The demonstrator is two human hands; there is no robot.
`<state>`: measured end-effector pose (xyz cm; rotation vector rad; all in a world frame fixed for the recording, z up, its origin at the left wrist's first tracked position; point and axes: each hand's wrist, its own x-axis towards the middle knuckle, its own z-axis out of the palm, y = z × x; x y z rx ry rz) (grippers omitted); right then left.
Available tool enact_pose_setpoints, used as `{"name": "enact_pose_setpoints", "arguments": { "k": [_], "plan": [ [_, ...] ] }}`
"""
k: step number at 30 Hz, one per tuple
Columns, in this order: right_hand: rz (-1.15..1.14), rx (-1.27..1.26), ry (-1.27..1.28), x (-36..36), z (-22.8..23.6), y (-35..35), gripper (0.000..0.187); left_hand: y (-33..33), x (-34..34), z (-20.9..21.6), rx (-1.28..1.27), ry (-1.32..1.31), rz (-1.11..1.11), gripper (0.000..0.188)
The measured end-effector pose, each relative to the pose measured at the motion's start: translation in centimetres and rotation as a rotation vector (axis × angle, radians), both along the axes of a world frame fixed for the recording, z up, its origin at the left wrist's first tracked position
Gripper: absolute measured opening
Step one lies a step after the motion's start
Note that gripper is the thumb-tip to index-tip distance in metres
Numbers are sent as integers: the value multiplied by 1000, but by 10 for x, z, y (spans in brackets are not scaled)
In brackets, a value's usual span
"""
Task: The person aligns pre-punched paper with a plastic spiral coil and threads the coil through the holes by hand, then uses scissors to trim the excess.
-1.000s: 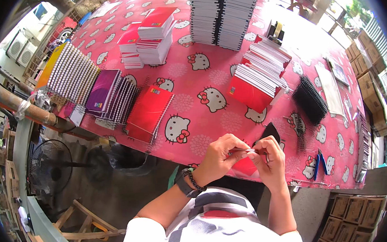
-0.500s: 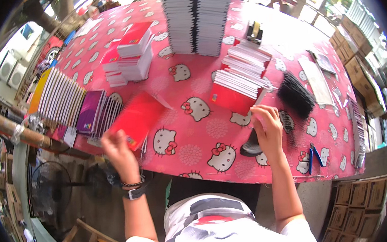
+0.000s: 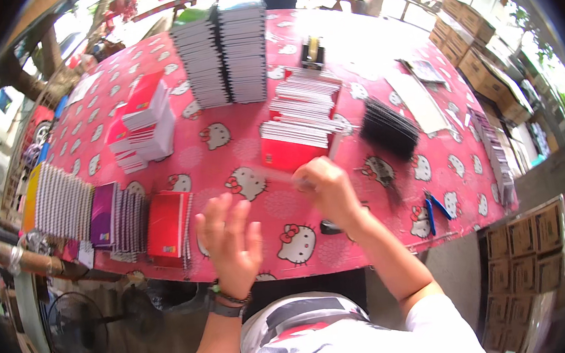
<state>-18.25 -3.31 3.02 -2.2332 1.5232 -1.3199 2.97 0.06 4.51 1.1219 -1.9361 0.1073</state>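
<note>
My left hand (image 3: pixel 231 243) is open and holds nothing, fingers spread above the near edge of the table. To its left, red notebooks (image 3: pixel 166 222) lean in a short row beside the purple notebooks (image 3: pixel 106 213). My right hand (image 3: pixel 323 183) is closed, its fingers bent together just in front of the stacked red-covered books (image 3: pixel 294 150). A faint, thin streak shows by its fingertips; what it pinches, if anything, cannot be made out. A dark object (image 3: pixel 329 226), partly hidden by my right forearm, lies on the table beneath it.
Tall stacks of spiral-bound books (image 3: pixel 244 53) stand at the back. Red-covered books (image 3: pixel 149 124) are piled at left, with yellow-covered spiral notebooks (image 3: pixel 59 204) nearer. Black binding coils (image 3: pixel 389 128), blue-handled pliers (image 3: pixel 434 212) and a tape dispenser (image 3: pixel 313 54) lie on the pink patterned tablecloth (image 3: pixel 284 203).
My left hand has let go of the red notebook, which now stands beside the purple ones, and has drawn back to the right. My right hand has moved toward the middle. The view has shifted.
</note>
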Motion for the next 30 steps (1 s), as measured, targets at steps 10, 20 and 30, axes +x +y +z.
{"name": "enact_pose_setpoints", "arguments": {
  "k": [10,20,30],
  "plan": [
    [-334,246,-144,-119,-24,39,11,8,-39,-32,172,-102,-416,26],
    [-800,475,547,-146,-56,15,21,15,-38,-43,186,-149,-393,24],
    [40,334,-30,-57,4,72,35,10,-38,-44,229,-117,-383,20]
  ]
}}
